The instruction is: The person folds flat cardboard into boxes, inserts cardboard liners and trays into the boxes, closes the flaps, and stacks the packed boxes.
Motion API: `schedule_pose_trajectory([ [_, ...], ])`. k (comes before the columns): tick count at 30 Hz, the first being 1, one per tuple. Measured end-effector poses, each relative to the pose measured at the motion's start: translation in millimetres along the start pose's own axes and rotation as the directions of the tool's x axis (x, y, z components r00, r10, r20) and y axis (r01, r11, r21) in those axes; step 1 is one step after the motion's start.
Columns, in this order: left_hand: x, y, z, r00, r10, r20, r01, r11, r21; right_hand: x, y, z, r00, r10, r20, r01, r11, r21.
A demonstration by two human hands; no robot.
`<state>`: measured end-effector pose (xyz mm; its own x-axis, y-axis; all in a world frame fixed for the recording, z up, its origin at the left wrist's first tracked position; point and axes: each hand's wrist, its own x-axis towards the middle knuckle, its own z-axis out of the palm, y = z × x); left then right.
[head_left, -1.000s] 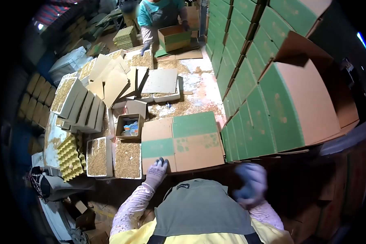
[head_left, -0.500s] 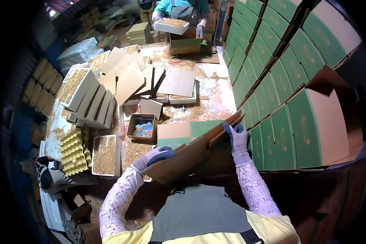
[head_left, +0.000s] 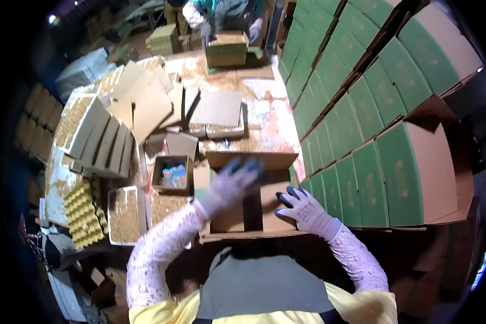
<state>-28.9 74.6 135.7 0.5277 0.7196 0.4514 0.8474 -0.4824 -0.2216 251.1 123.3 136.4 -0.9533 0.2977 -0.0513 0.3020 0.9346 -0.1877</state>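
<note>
An unfolded cardboard box (head_left: 229, 220) stands open in front of me at the near edge of the table, brown inside, with its far flap raised. My right hand (head_left: 303, 209), in a pale glove with dark blue fingertips, rests with spread fingers on the box's right inner flap. Over the left part of the box is my left hand (head_left: 229, 189), gloved the same way and blurred by motion. Its fingers look stretched out with nothing in them; whether it touches the cardboard I cannot tell.
Green cartons (head_left: 364, 189) are stacked along the right. To the left stand a small box of blue packets (head_left: 174, 175), straw-coloured filled foam trays (head_left: 127, 216), cardboard sheets (head_left: 154, 105) and yellow egg trays (head_left: 83, 213). Across the table, a co-worker (head_left: 232, 16) handles another green box (head_left: 225, 55).
The cardboard I held tilted by its edges is now set down as an open box. Both hands have shifted onto it. Across the table, the co-worker's white tray has gone down to the box.
</note>
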Motion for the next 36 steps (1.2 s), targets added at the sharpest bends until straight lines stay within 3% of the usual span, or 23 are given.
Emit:
schedule_pose_trajectory([
  [2, 15.2, -22.1, 18.0, 0.994, -0.109, 0.015, 0.107, 0.991, 0.076, -24.9, -20.4, 4.6, 0.953, 0.09, 0.289, -0.072, 0.995, -0.073],
  [3, 20.0, -29.7, 33.7, 0.987, -0.152, -0.056, 0.159, 0.975, 0.156, -30.3, -20.1, 15.9, 0.985, 0.071, 0.158, -0.094, 0.985, 0.145],
  [4, 28.4, -23.2, 24.3, 0.923, -0.288, 0.255, 0.284, 0.957, 0.053, -29.1, -19.5, 20.9, 0.983, 0.184, 0.0, -0.168, 0.894, 0.415],
  [5, 34.2, -20.3, 6.4, 0.901, -0.36, 0.243, 0.4, 0.905, -0.142, -26.3, -21.1, 28.6, 0.936, 0.331, -0.119, -0.173, 0.728, 0.663],
  [6, 29.6, -17.7, -9.3, 0.85, -0.415, 0.323, 0.508, 0.809, -0.296, -23.9, -20.7, 50.8, 0.801, 0.584, -0.13, -0.188, 0.451, 0.873],
  [7, 21.9, -13.4, -24.4, 0.793, -0.448, 0.412, 0.602, 0.677, -0.423, -12.7, -18.9, 79.9, 0.576, 0.81, 0.114, 0.082, -0.195, 0.977],
  [9, 11.6, 35.2, -43.8, 0.765, -0.338, 0.548, 0.626, 0.589, -0.51, -5.4, -5.6, 89.9, 0.461, 0.881, 0.105, -0.266, 0.024, 0.964],
  [10, -4.8, 70.4, -40.4, 0.802, -0.212, 0.559, 0.456, 0.822, -0.341, -4.1, -3.2, 90.0, 0.519, 0.854, -0.013, -0.25, 0.166, 0.954],
  [11, -24.1, 93.4, -26.4, 0.793, -0.224, 0.566, 0.411, 0.883, -0.225, 1.5, -8.3, 68.5, 0.529, 0.809, 0.257, -0.053, -0.27, 0.961],
  [13, -40.0, 92.1, -9.3, 0.854, -0.321, 0.409, 0.42, 0.89, -0.177, -24.7, 17.4, 130.8, 0.527, 0.846, 0.085, 0.091, -0.155, 0.984],
  [15, -35.6, 81.2, -32.4, 0.684, -0.704, 0.193, 0.719, 0.604, -0.344, -28.6, 8.1, 149.7, 0.446, 0.895, 0.028, 0.228, -0.144, 0.963],
  [16, -41.9, 91.2, -25.3, 0.466, -0.837, 0.286, 0.634, 0.09, -0.768, -14.2, -24.8, 106.2, 0.565, 0.822, -0.064, 0.045, 0.046, 0.998],
  [17, -51.4, 101.7, -15.3, 0.271, -0.843, 0.465, 0.226, -0.414, -0.882, 5.0, -41.0, 50.9, 0.709, 0.656, -0.26, -0.088, 0.447, 0.89],
  [18, -66.8, 107.9, -15.0, 0.229, -0.815, 0.532, -0.004, -0.548, -0.837, 24.0, -57.2, -4.5, 0.79, 0.433, -0.433, -0.094, 0.784, 0.613],
  [20, -147.7, 139.1, 45.5, 0.226, -0.655, 0.721, 0.326, -0.646, -0.69, 42.1, -47.8, -25.4, 0.987, 0.127, -0.103, -0.116, 0.987, 0.109],
  [21, -161.9, 139.5, 43.8, 0.084, -0.466, 0.881, 0.491, -0.75, -0.443, 48.7, -39.6, -10.2, 0.993, 0.084, 0.081, -0.076, 0.992, -0.1],
  [23, -206.4, 151.6, 22.5, -0.115, -0.897, 0.427, 0.765, -0.355, -0.538, 40.5, -15.8, 39.8, 0.965, 0.02, 0.261, 0.03, 0.982, -0.185],
  [25, -274.2, 147.6, 30.5, -0.41, -0.911, 0.054, 0.742, -0.367, -0.56, 28.1, 0.7, 53.3, 0.982, -0.093, 0.162, 0.115, 0.985, -0.13],
  [27, -357.1, 154.4, 108.1, -0.702, -0.706, -0.094, 0.689, -0.641, -0.339, 36.4, -21.8, 25.6, 0.992, 0.03, 0.119, -0.029, 0.999, -0.016],
  [28, -368.1, 145.6, 122.0, -0.848, -0.468, 0.247, 0.291, -0.802, -0.521, 40.5, -31.0, 19.5, 0.998, 0.048, -0.048, -0.05, 0.998, -0.037],
  [31, -342.4, 129.1, 135.9, -0.683, -0.626, 0.376, -0.159, -0.375, -0.913, 27.7, -18.2, 78.1, 0.816, 0.456, -0.357, -0.398, 0.889, 0.226],
  [33, -293.8, 116.1, 105.5, -0.716, -0.689, 0.11, 0.166, -0.321, -0.932, 32.5, -7.5, 109.8, 0.478, 0.751, -0.456, -0.471, 0.657, 0.589],
  [36, -262.3, 103.2, 68.1, -0.638, -0.77, -0.005, 0.264, -0.212, -0.941, 33.8, -7.1, 109.3, 0.457, 0.867, -0.2, -0.281, 0.354, 0.892],
])
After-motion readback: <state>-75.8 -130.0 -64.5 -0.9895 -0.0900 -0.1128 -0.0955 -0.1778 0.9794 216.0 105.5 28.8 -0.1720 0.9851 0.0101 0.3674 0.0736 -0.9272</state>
